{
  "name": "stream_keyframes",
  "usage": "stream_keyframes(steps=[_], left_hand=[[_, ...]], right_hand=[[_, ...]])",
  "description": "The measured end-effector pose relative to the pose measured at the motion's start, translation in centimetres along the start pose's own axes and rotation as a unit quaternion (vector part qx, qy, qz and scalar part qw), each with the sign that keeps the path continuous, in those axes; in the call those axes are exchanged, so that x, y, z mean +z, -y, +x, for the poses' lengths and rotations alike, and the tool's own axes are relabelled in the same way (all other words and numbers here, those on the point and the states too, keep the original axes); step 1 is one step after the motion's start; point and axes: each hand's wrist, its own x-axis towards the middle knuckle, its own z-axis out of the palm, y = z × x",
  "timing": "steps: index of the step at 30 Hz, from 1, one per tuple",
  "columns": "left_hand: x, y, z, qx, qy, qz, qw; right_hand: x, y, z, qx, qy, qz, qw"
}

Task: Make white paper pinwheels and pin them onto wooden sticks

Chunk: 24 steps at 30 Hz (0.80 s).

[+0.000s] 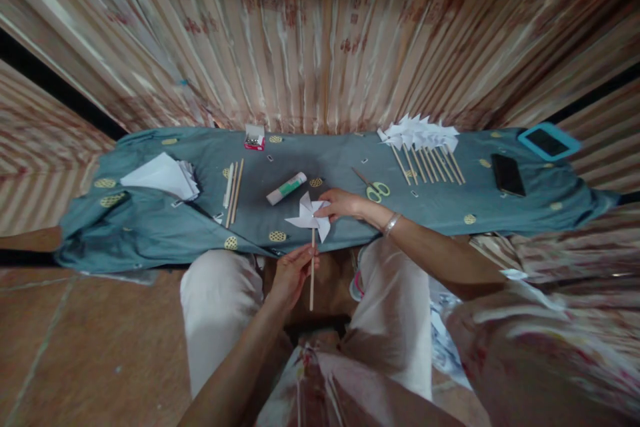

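Note:
A white paper pinwheel (309, 213) on a wooden stick (313, 287) is held over the near edge of the cloth-covered table. My left hand (291, 273) grips the stick below the blades, fingers closed round it. From the right, my right hand (341, 203) has its fingertips closed on a blade near the centre. Just beyond the pinwheel lies a glue stick (287, 188). Green-handled scissors (375, 189) rest past my right hand. Left of the glue stick are a few loose wooden sticks (237, 193) and a white pen-like stick (229, 185).
Several similar pinwheels (420, 133) lie in a row at the back right. Beyond them are a black phone (508, 175) and a blue-framed device (549, 142). White paper pieces (163, 175) are stacked at left. A small red box (255, 138) stands near the curtain (310, 47).

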Motion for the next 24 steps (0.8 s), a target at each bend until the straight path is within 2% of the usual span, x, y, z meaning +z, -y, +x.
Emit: stream_keyframes(steps=[4,8,14,19,24], left_hand=[[0.7,-1.7,1.0,0.029,0.002,0.032,0.999],[1.7,-3.5,2.4,0.045,0.006,0.068,0.997],[3.0,-5.3,5.0,0.067,0.025,0.12,0.99],[4.4,-6.4,7.2,0.069,0.045,0.145,0.986],[5.3,-6.2,8.9,0.062,0.046,0.141,0.987]], right_hand=[[-0.6,0.7,-0.2,-0.033,-0.018,0.072,0.997],[-1.5,0.7,0.2,-0.064,-0.044,0.185,0.98],[-2.8,0.2,1.5,-0.085,-0.079,0.266,0.957],[-4.3,-0.7,2.2,-0.103,-0.121,0.299,0.941],[-5.3,-1.4,3.1,-0.101,-0.138,0.303,0.938]])
